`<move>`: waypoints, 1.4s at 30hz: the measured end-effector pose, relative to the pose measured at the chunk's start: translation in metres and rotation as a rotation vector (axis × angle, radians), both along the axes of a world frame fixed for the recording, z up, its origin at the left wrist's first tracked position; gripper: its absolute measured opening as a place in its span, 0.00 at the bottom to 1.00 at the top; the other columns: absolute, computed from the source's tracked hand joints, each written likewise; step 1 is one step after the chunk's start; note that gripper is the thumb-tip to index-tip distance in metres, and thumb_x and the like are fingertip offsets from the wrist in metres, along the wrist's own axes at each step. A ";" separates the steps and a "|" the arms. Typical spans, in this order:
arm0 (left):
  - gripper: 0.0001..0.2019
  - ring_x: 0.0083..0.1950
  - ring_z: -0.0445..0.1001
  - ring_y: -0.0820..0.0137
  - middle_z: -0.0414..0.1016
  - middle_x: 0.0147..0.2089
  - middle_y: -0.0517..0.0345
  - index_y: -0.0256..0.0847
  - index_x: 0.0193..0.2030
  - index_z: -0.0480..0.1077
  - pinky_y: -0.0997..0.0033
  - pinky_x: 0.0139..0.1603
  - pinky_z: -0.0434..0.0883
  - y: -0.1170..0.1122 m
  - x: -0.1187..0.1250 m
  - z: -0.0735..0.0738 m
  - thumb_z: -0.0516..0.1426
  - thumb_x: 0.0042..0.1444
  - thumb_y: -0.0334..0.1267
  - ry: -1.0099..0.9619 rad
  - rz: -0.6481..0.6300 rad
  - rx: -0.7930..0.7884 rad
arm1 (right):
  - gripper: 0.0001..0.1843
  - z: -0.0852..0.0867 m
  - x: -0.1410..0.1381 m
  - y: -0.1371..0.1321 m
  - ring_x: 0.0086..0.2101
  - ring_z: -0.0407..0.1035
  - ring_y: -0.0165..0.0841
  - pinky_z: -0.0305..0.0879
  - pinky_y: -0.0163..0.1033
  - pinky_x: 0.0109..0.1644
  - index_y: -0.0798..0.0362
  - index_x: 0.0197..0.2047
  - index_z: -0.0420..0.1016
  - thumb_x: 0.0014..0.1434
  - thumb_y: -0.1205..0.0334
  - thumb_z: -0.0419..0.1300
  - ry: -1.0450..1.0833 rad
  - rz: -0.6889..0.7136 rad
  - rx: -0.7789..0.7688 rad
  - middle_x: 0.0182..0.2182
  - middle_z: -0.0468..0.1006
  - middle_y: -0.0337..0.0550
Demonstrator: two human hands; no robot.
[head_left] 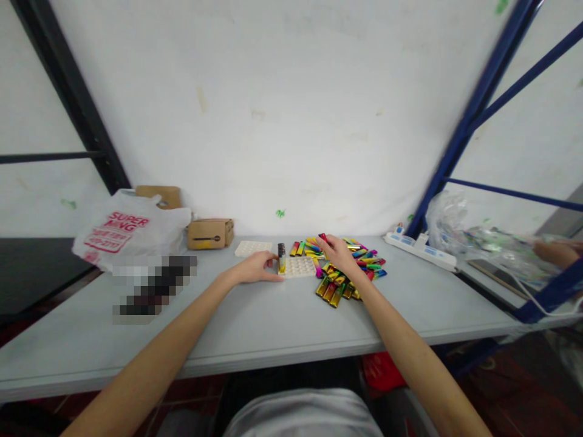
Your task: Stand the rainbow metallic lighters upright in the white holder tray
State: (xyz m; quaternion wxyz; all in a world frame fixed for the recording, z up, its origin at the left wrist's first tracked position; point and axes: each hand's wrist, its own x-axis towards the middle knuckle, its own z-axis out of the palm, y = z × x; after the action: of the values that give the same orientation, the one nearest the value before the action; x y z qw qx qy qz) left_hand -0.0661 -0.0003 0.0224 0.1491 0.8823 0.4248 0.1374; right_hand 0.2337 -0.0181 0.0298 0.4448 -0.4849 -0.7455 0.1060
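Note:
My left hand (257, 267) rests on the grey table (255, 321), its fingertips against the left edge of a white dimpled tray (300, 267). One small stick (282, 257) with a dark top and yellow base stands upright in the tray's left corner. My right hand (336, 252) lies over a heap of several shiny multicoloured sticks (348, 270), fingers pinched round a red one (323, 237) at the far side of the pile. A second white tray (252, 248) lies flat behind my left hand.
A white plastic bag (127, 233) with red lettering and two small cardboard boxes (210, 233) sit at the back left. A white power strip (421, 249) lies at the right, beside crumpled clear plastic (460, 227). Another person's hand (558, 250) shows at the far right.

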 end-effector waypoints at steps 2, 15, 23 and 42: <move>0.35 0.37 0.71 0.62 0.74 0.39 0.53 0.37 0.45 0.74 0.69 0.36 0.63 0.000 0.000 0.000 0.62 0.44 0.68 0.003 0.001 0.001 | 0.29 0.000 -0.002 -0.001 0.26 0.63 0.31 0.57 0.35 0.33 0.51 0.26 0.65 0.69 0.38 0.44 0.038 0.040 -0.037 0.21 0.68 0.36; 0.34 0.37 0.71 0.62 0.74 0.38 0.54 0.36 0.45 0.74 0.69 0.35 0.63 0.000 0.000 0.000 0.63 0.44 0.67 -0.010 -0.011 0.010 | 0.29 0.001 -0.017 -0.009 0.24 0.53 0.29 0.47 0.36 0.30 0.50 0.24 0.56 0.65 0.36 0.46 0.047 -0.058 -0.070 0.20 0.56 0.33; 0.36 0.38 0.72 0.61 0.75 0.39 0.52 0.35 0.47 0.74 0.68 0.37 0.65 0.000 -0.001 -0.001 0.63 0.44 0.67 -0.015 0.000 0.000 | 0.26 -0.006 -0.021 -0.008 0.22 0.46 0.26 0.40 0.36 0.27 0.49 0.20 0.51 0.59 0.40 0.50 0.039 -0.121 -0.124 0.17 0.47 0.32; 0.34 0.37 0.71 0.62 0.74 0.37 0.54 0.37 0.45 0.75 0.68 0.36 0.64 0.000 0.001 -0.001 0.63 0.44 0.67 -0.023 -0.018 0.017 | 0.17 -0.007 -0.034 -0.020 0.37 0.66 0.35 0.60 0.38 0.44 0.52 0.41 0.69 0.73 0.52 0.46 -0.193 0.087 0.057 0.35 0.73 0.44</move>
State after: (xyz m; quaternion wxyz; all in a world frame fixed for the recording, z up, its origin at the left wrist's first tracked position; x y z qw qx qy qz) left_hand -0.0651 -0.0008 0.0217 0.1476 0.8857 0.4137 0.1500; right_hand 0.1998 -0.0378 0.0233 0.3794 -0.4475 -0.8078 0.0569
